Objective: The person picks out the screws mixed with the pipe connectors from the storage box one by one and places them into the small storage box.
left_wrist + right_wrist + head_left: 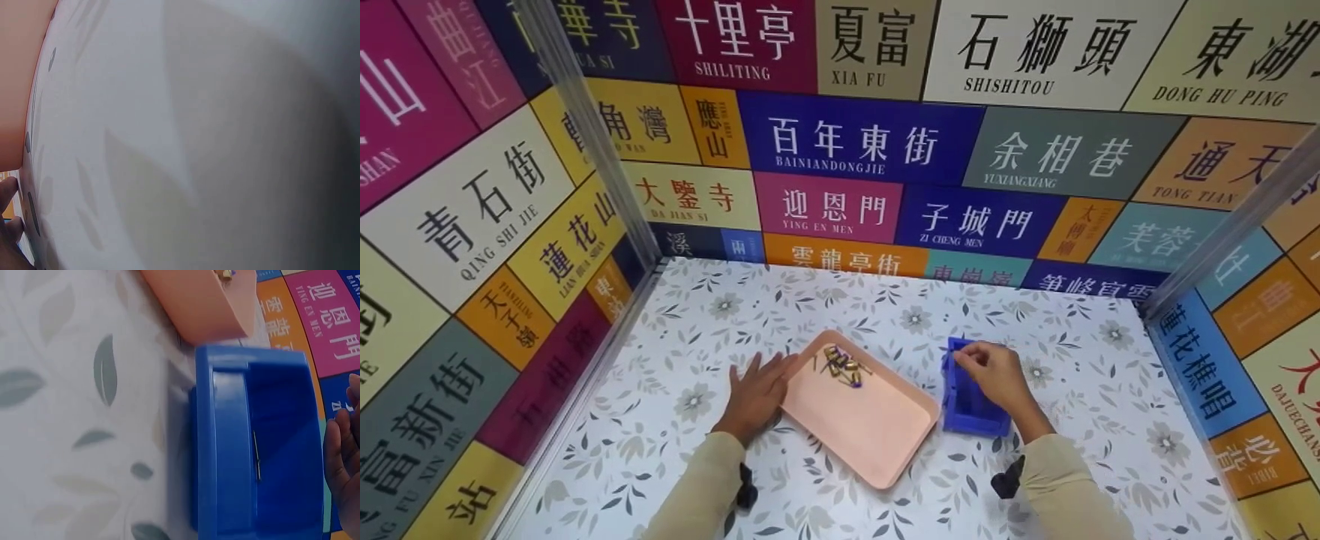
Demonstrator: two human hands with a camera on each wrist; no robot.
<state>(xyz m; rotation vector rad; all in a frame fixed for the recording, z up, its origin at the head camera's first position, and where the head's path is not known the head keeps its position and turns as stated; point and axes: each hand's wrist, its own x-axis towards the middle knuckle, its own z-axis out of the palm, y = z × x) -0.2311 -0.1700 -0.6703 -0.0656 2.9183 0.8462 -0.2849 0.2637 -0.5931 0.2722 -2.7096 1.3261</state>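
Beyond the far edge of the surface (619, 375), you face the back wall (870, 161): SHILITING, XIA FU, SHISHITOU, BAINIANDONGJIE, YING EN MEN, ZI CHENG MEN. Left edge, left wall (472, 247): QING SHI JIE, LIAN HUA SHAN. Right edge, right wall (1237, 382): BIBEI.

Both forearms (1080, 495) are reached forward from the lower edge of the head view, covered in pale beige sleeves (697, 484). Left hand (756, 396): palm turned down, fingers (772, 365) spread and nearly straight (only a few fingertips are caught in the lower corner of the left wrist view). Right hand (997, 373): turned inward, fingers loosely bent, thumb and forefinger drawn close together; partly cut off in the right wrist view.
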